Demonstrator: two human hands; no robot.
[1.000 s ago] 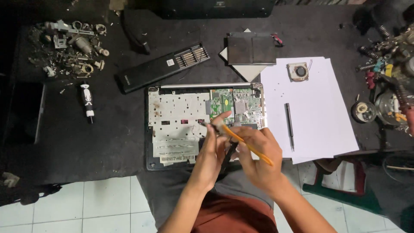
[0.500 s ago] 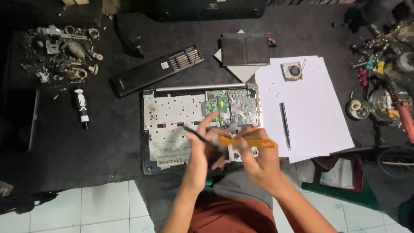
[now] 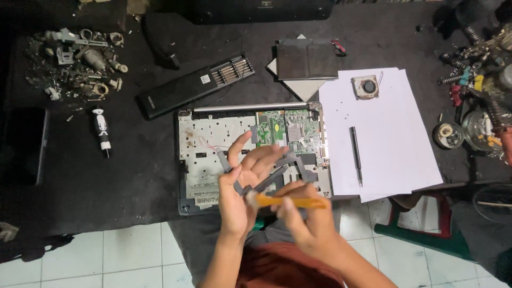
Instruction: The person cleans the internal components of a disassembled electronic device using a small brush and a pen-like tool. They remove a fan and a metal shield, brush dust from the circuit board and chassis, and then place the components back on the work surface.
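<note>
My left hand holds a thin grey plastic frame piece above the opened laptop base. The frame's arms stick out to the left and right of my fingers. My right hand grips an orange-handled brush and lays it across the frame near my left palm. The laptop's green circuit board and bare metal keyboard plate lie exposed beneath.
White paper sheets to the right carry a small fan and a dark pen-like tool. A black bit case, a screwdriver, a scrap-parts pile and a dark flat panel surround the laptop.
My left hand has turned palm up and spread the grey frame piece wider. My right hand has drawn the orange brush down and nearer to me.
</note>
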